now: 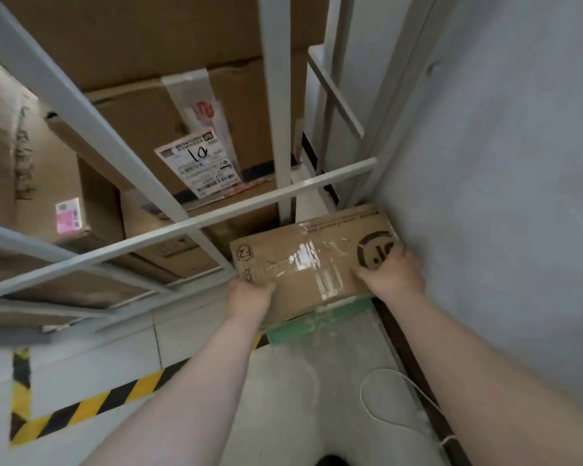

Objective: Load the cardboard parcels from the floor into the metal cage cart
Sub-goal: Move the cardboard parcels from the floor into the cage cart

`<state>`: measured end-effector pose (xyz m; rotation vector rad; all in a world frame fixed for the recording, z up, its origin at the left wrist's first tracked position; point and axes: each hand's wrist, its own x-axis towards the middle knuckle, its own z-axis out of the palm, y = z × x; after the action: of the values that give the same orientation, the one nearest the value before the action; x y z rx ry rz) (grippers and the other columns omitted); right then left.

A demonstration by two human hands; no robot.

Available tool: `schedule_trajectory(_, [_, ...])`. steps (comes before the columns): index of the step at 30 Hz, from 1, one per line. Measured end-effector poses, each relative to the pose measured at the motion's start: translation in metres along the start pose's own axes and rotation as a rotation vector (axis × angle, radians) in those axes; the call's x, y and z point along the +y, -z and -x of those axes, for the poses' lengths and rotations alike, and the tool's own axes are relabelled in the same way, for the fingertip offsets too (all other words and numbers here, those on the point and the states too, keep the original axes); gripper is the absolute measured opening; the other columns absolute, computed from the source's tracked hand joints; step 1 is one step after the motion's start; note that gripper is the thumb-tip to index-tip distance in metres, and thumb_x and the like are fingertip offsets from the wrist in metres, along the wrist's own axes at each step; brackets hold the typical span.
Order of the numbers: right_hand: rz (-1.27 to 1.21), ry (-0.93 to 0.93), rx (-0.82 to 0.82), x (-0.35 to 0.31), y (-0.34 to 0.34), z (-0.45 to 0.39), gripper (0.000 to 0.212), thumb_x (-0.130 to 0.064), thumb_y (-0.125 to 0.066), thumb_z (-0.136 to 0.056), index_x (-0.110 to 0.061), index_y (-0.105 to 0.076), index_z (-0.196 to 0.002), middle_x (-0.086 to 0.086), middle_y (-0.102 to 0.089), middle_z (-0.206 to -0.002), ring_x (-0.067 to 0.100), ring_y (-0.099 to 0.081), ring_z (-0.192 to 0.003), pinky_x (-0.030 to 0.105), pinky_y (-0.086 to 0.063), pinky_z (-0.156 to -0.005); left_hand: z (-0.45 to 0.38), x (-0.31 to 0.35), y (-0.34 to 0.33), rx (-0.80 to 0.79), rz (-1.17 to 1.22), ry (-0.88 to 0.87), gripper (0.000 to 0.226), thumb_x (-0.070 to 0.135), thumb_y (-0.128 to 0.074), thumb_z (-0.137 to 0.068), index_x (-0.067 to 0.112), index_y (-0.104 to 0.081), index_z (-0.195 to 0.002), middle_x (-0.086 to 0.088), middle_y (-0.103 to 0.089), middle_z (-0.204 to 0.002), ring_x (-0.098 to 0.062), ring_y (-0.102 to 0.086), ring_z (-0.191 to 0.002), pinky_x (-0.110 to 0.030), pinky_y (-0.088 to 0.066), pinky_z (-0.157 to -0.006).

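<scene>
A white metal cage cart [196,227], built of flat painted bars, is seen stacked with brown cardboard boxes [169,129], one bearing a printed label. A taped corrugated parcel [303,264] is held just outside the cart's corner, beside a grey wall [502,163], above the tiled floor [283,381]. It is gripped at opposite edges by the left hand [249,294] and the right hand [392,272], fingers curled.

light: even, soft, quite bright, no hard shadows | glare: white shine on the clear tape of the brown cardboard parcel [312,260] | focus: slight blur everywhere (labels hardly readable) | edges: wide-angle bending of the grey metal cage bars [179,230]
</scene>
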<state>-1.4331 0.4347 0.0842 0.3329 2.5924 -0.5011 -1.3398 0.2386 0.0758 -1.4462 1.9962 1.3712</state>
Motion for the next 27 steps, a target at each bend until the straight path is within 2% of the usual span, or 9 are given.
schedule_trajectory(2, [-0.083, -0.063, 0.01, 0.005, -0.004, -0.012, 0.107, -0.056, -0.076, -0.066, -0.006, -0.026, -0.145, 0.013, -0.037, -0.145, 0.03, -0.035, -0.135, 0.042, -0.037, -0.107, -0.005, 0.001, -0.002, 0.001, 0.081, 0.004, 0.054, 0.029, -0.066, -0.085, 0.007, -0.05, -0.131, -0.014, -0.058, -0.131, -0.033, -0.056, -0.118, -0.036, -0.047, -0.096])
schedule_trajectory(5, [-0.174, -0.12, -0.006, 0.006, -0.005, -0.013, 0.104, -0.058, -0.079, -0.059, -0.006, -0.037, -0.139, 0.011, -0.044, -0.137, 0.028, -0.045, -0.126, 0.044, -0.042, -0.101, 0.004, 0.001, 0.004, 0.015, 0.233, 0.03, 0.054, 0.031, -0.068, -0.084, 0.011, -0.049, -0.131, -0.011, -0.057, -0.131, -0.034, -0.054, -0.118, -0.044, -0.047, -0.1])
schedule_trajectory(8, [-0.144, -0.119, 0.033, 0.008, 0.003, 0.017, 0.094, -0.057, -0.078, -0.062, -0.006, -0.042, -0.131, 0.011, -0.047, -0.133, 0.03, -0.047, -0.122, 0.045, -0.043, -0.099, 0.037, -0.002, 0.025, 0.046, 0.285, 0.006, 0.059, 0.033, -0.07, -0.083, 0.014, -0.047, -0.133, -0.008, -0.056, -0.132, -0.031, -0.054, -0.12, -0.046, -0.045, -0.102])
schedule_trajectory(11, [-0.069, -0.068, 0.052, 0.004, 0.024, 0.073, 0.088, -0.058, -0.075, -0.066, -0.006, -0.043, -0.13, 0.015, -0.048, -0.13, 0.033, -0.047, -0.121, 0.041, -0.043, -0.096, 0.087, -0.008, 0.064, 0.1, 0.341, 0.005, 0.057, 0.028, -0.071, -0.083, 0.011, -0.047, -0.132, -0.008, -0.059, -0.126, -0.03, -0.056, -0.116, -0.043, -0.047, -0.101])
schedule_trajectory(15, [-0.156, 0.005, -0.032, -0.015, 0.067, 0.163, 0.072, -0.054, -0.077, -0.065, -0.009, -0.054, -0.115, 0.015, -0.058, -0.116, 0.034, -0.054, -0.108, 0.038, -0.047, -0.088, 0.168, -0.018, 0.133, 0.211, 0.284, 0.037, 0.05, 0.024, -0.071, -0.083, 0.008, -0.051, -0.125, -0.01, -0.061, -0.123, -0.03, -0.058, -0.113, -0.032, -0.044, -0.09])
schedule_trajectory(17, [-0.216, 0.017, -0.071, -0.029, 0.099, 0.217, 0.067, -0.053, -0.078, -0.063, -0.01, -0.053, -0.108, 0.013, -0.058, -0.109, 0.033, -0.057, -0.099, 0.041, -0.05, -0.082, 0.221, -0.022, 0.173, 0.242, 0.268, 0.089, 0.049, 0.026, -0.07, -0.084, 0.007, -0.05, -0.126, -0.012, -0.06, -0.124, -0.031, -0.056, -0.114, -0.032, -0.042, -0.087])
schedule_trajectory(20, [-0.216, 0.074, -0.178, -0.053, 0.149, 0.308, 0.059, -0.052, -0.076, -0.068, -0.014, -0.046, -0.103, 0.006, -0.061, -0.105, 0.028, -0.06, -0.095, 0.033, -0.046, -0.071, 0.306, -0.034, 0.241, 0.279, 0.264, 0.128, 0.055, 0.033, -0.069, -0.084, 0.008, -0.049, -0.128, -0.012, -0.059, -0.125, -0.032, -0.056, -0.114, -0.037, -0.045, -0.094])
schedule_trajectory(23, [-0.23, 0.207, -0.225, -0.089, 0.189, 0.383, 0.055, -0.054, -0.074, -0.069, -0.017, -0.045, -0.097, 0.0, -0.059, -0.099, 0.022, -0.058, -0.088, 0.032, -0.045, -0.066, 0.365, -0.053, 0.311, 0.372, 0.24, 0.111, 0.057, 0.041, -0.071, -0.08, 0.01, -0.052, -0.124, -0.011, -0.063, -0.121, -0.031, -0.059, -0.109, -0.043, -0.049, -0.094])
schedule_trajectory(27, [-0.296, 0.442, -0.226, -0.145, 0.224, 0.464, 0.048, -0.049, -0.078, -0.067, -0.021, -0.049, -0.095, -0.003, -0.058, -0.097, 0.017, -0.058, -0.09, 0.036, -0.051, -0.07, 0.428, -0.063, 0.399, 0.539, 0.255, 0.056, 0.044, 0.043, -0.071, -0.079, 0.012, -0.056, -0.107, -0.011, -0.065, -0.11, -0.031, -0.061, -0.102, -0.04, -0.049, -0.087])
